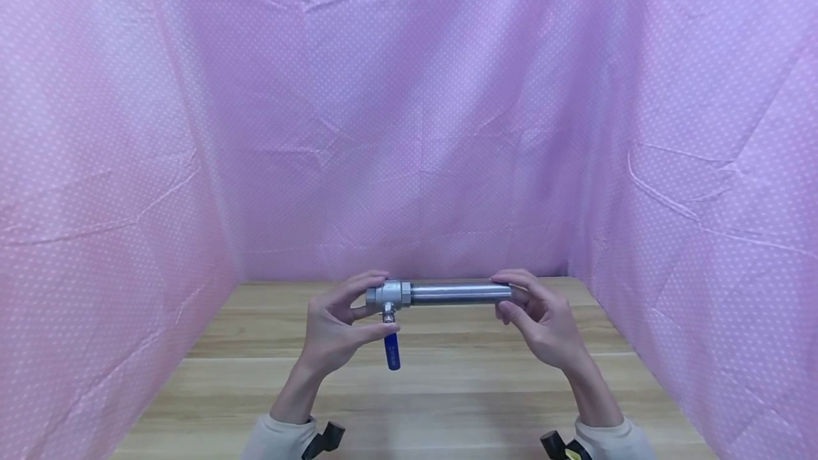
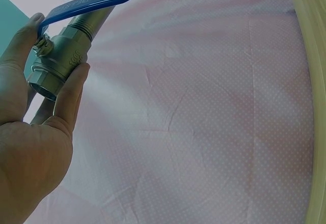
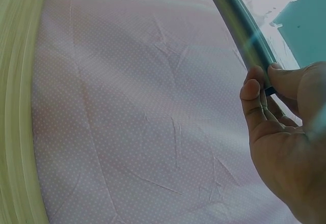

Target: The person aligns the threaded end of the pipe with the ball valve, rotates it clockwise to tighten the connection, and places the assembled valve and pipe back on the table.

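A metal ball valve (image 1: 387, 294) with a blue lever handle (image 1: 393, 352) is joined to a straight steel pipe (image 1: 460, 294), threaded where it meets the valve. Both hands hold the joined piece level above the table. My left hand (image 1: 334, 325) grips the valve body, thumb against the base of the lever; in the left wrist view the open hexagonal end of the valve (image 2: 48, 84) shows between the fingers. At the pipe's free end, my right hand (image 1: 543, 318) pinches it between thumb and fingers, as the right wrist view also shows on the pipe (image 3: 244, 30).
Below the hands lies a wood-grain table (image 1: 447, 389). Pink dotted cloth (image 1: 409, 126) hangs at the back and along both sides. Each forearm wears a light sleeve, with a black wrist mount (image 1: 324, 440) on the left one.
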A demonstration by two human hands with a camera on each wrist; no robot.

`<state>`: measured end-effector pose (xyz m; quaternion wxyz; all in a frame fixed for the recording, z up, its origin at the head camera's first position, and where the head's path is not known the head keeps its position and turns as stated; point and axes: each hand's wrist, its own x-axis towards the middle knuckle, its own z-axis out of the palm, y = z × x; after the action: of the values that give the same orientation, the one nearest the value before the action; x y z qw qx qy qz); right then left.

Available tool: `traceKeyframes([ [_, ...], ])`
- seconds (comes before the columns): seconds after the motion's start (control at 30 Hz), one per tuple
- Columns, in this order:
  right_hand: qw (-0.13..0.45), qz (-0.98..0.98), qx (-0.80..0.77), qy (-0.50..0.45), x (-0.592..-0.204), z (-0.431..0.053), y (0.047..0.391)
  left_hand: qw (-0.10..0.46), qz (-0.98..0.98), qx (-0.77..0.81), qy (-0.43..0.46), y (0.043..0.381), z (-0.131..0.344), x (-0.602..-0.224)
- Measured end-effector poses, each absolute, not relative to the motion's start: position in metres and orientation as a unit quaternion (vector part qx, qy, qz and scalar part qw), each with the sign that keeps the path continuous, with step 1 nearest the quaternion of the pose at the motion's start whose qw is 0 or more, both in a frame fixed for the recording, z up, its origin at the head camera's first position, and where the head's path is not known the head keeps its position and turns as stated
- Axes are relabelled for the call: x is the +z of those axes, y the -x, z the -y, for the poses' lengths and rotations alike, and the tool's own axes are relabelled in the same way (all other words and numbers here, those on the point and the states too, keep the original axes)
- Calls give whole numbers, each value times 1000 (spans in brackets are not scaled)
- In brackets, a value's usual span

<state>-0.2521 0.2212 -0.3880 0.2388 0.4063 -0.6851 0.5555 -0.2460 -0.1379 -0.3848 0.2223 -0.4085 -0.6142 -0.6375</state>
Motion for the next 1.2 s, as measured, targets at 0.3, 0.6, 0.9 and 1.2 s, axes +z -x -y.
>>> traceKeyframes([
  [0.3, 259, 685, 550, -401, -387, -222, 252, 221, 613, -637, 410, 245, 137, -383],
  [0.6, 260, 668, 559, -417, -389, -222, 254, 222, 611, -639, 411, 245, 137, -386],
  [0.9, 266, 681, 547, -408, -389, -223, 252, 225, 613, -634, 413, 244, 136, -385],
  [1.2, 264, 684, 543, -409, -389, -224, 252, 226, 617, -633, 409, 243, 136, -385],
])
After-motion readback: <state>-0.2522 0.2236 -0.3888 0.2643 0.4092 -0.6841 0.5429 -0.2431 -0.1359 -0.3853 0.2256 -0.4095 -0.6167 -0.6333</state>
